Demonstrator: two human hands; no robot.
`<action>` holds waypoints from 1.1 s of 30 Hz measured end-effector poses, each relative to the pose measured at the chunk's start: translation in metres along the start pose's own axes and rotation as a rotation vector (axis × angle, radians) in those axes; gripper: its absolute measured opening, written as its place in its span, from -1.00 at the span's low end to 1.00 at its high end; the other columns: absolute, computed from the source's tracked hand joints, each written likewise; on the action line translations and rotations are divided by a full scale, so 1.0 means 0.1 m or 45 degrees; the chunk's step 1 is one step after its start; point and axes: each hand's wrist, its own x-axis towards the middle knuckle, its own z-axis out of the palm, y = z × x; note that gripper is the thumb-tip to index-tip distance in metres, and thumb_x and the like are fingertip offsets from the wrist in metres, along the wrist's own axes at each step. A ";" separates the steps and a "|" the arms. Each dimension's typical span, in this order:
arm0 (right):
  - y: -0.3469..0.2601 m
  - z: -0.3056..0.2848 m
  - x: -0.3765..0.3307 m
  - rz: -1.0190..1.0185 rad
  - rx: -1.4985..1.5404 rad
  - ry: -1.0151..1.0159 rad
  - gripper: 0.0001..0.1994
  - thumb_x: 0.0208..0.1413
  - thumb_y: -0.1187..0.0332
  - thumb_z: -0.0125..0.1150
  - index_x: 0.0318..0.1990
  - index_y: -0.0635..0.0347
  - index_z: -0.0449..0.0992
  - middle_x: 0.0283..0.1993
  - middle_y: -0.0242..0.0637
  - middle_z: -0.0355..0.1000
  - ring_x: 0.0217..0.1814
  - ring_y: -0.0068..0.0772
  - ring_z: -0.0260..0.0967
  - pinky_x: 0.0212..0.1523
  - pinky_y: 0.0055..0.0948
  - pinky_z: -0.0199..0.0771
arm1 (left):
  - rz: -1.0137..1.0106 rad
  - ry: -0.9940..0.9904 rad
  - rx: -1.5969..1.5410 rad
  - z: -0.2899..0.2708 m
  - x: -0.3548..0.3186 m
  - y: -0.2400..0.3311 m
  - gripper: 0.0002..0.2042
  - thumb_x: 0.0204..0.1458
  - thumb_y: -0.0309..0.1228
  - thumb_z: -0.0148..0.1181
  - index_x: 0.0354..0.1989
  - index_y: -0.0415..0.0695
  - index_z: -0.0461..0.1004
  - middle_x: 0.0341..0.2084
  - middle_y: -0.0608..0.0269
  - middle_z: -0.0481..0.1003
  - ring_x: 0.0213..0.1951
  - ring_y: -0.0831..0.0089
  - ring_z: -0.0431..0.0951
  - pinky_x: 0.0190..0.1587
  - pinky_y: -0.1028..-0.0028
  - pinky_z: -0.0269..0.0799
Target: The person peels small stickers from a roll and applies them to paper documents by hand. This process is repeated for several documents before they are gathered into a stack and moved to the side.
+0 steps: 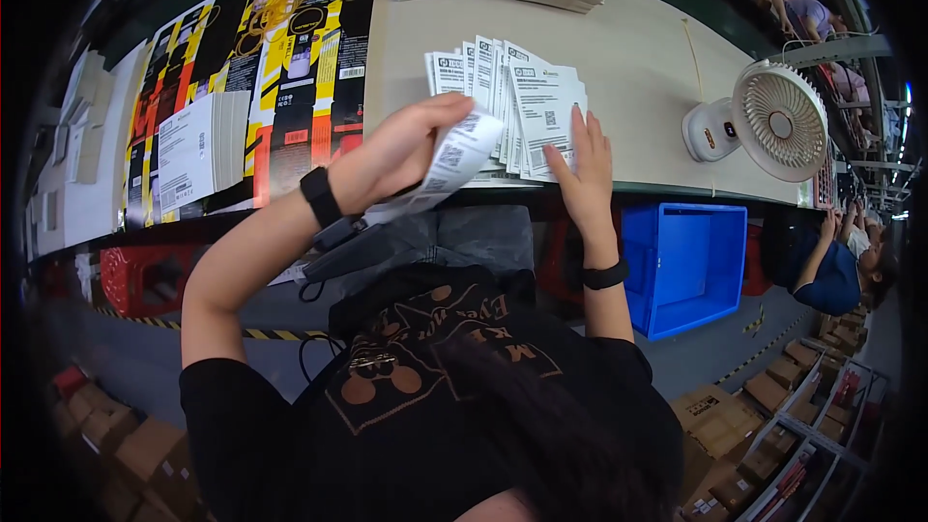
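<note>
"What's the biggest thing there?"

"The pale table (643, 106), running across the upper half of the view. By its near edge, in front of the person, lies a fan of white printed cards (546, 101)."

"Which way do the cards point?"

"Their long axis runs away from the person, the far ends tipped slightly left on the front card. The header blocks sit at the far end. They overlap, spreading leftward, with the front card mostly uncovered on the right."

"And the hands?"

"The left hand (401, 150) is curled, thumb and fingers closed around a strip of labels, left of the cards and a little nearer the body. The right hand (585, 169) is open with thumb and fingers apart, thumb on the front card's face, fingers along its right edge. It isn't grasping around anything that I can see."

"Smallest last: the strip?"

"The white label strip (449, 159) bends in a curve. Its long axis slants from the far right, beside the cards, down to the near left, below the left wrist. I can't tell where its lower end finishes."
</note>
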 end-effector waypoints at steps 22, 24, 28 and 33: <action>-0.38 0.05 0.07 0.189 1.053 0.216 -0.35 0.08 0.28 0.08 0.26 0.33 -0.06 0.30 0.10 -0.15 0.33 -0.03 -0.11 0.25 -0.22 -0.05 | 0.054 0.237 0.468 0.04 0.25 -0.07 -0.77 0.04 -0.46 0.09 -0.28 -0.47 0.44 -0.31 0.02 0.50 -0.32 0.42 0.53 -0.25 0.51 0.47; -0.34 -0.15 0.15 0.311 1.098 0.233 -0.34 0.06 0.31 0.10 0.25 0.34 -0.06 0.29 0.06 -0.11 0.32 -0.07 -0.09 0.25 -0.25 -0.04 | 0.069 0.249 0.454 -0.05 0.29 -0.11 -0.76 0.04 -0.47 0.09 -0.28 -0.49 0.43 -0.32 0.01 0.50 -0.33 0.42 0.54 -0.27 0.51 0.47; -0.26 -0.27 0.21 0.551 1.334 0.165 -0.32 0.00 0.37 0.17 0.24 0.34 -0.03 0.23 -0.04 0.03 0.28 -0.18 0.01 0.25 -0.30 -0.01 | 0.102 0.251 0.450 -0.10 0.36 -0.12 -0.76 0.03 -0.48 0.10 -0.28 -0.51 0.43 -0.33 0.00 0.50 -0.35 0.43 0.53 -0.30 0.52 0.47; -0.19 -0.24 0.27 0.563 1.797 -0.109 -0.33 -0.08 0.42 0.24 0.20 0.30 0.05 0.12 -0.13 0.22 0.20 -0.26 0.14 0.20 -0.32 0.07 | 0.256 0.178 0.737 -0.14 0.41 -0.08 -0.78 0.02 -0.44 0.14 -0.31 -0.40 0.49 -0.32 0.10 0.50 -0.38 0.47 0.51 -0.30 0.58 0.42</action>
